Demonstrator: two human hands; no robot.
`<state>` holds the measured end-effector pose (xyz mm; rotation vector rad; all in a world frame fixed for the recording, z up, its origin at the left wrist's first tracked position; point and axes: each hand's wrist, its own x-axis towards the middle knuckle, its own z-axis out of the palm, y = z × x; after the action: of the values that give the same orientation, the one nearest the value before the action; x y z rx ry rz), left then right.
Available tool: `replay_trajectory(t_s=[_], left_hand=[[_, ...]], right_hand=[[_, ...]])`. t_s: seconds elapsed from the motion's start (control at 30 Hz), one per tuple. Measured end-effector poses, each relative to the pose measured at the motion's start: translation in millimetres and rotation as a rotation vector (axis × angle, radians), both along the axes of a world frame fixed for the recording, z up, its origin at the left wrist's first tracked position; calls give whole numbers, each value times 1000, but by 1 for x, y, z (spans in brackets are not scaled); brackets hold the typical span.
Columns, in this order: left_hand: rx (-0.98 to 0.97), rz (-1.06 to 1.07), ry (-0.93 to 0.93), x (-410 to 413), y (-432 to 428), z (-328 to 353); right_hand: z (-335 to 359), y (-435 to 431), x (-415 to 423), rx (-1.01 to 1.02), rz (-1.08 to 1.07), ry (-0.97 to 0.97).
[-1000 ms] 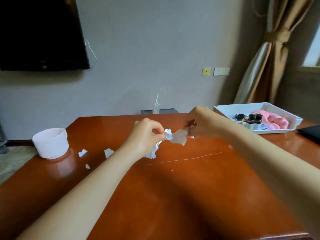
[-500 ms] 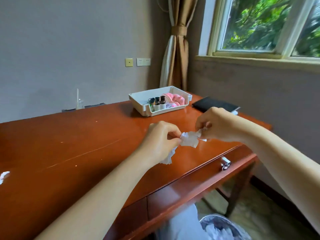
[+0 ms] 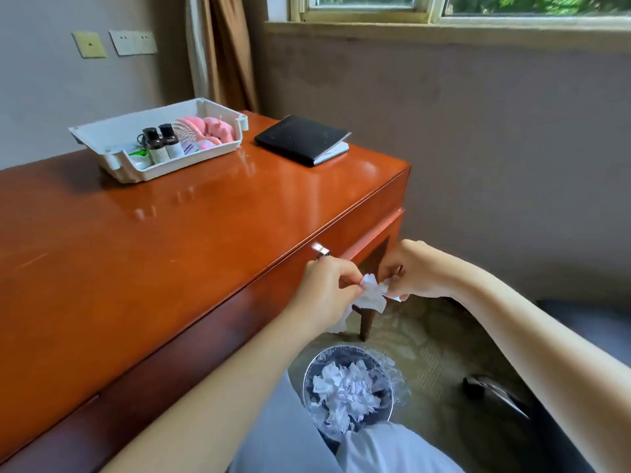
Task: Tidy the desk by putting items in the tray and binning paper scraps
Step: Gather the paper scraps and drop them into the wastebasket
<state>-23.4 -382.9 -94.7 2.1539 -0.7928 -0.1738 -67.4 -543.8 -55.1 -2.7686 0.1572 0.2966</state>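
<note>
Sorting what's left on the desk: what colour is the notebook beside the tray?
The notebook is black, with white page edges; the head view shows it.

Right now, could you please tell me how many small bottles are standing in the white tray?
2. Both stand upright, side by side, near the tray's front wall: the left bottle and the right bottle, with pink items to their right. Others may be hidden.

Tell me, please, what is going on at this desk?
A person pinches crumpled paper scraps between the left hand and right hand, off the front of the desk, over a bin on the floor that holds crumpled paper. On the desk, a white tray holds small bottles and pink items; a black notebook lies beside it.
</note>
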Motion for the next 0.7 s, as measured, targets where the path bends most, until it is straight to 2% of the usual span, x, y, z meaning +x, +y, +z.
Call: replay_trajectory(t_s=[0.23,0.7], left_hand=[[15,86,159,19,-40,-85],[232,137,451,52,-75,-227]], right_hand=[[-95,-26,17,95,-107,176],[-253,-33,46,197,-268,407]])
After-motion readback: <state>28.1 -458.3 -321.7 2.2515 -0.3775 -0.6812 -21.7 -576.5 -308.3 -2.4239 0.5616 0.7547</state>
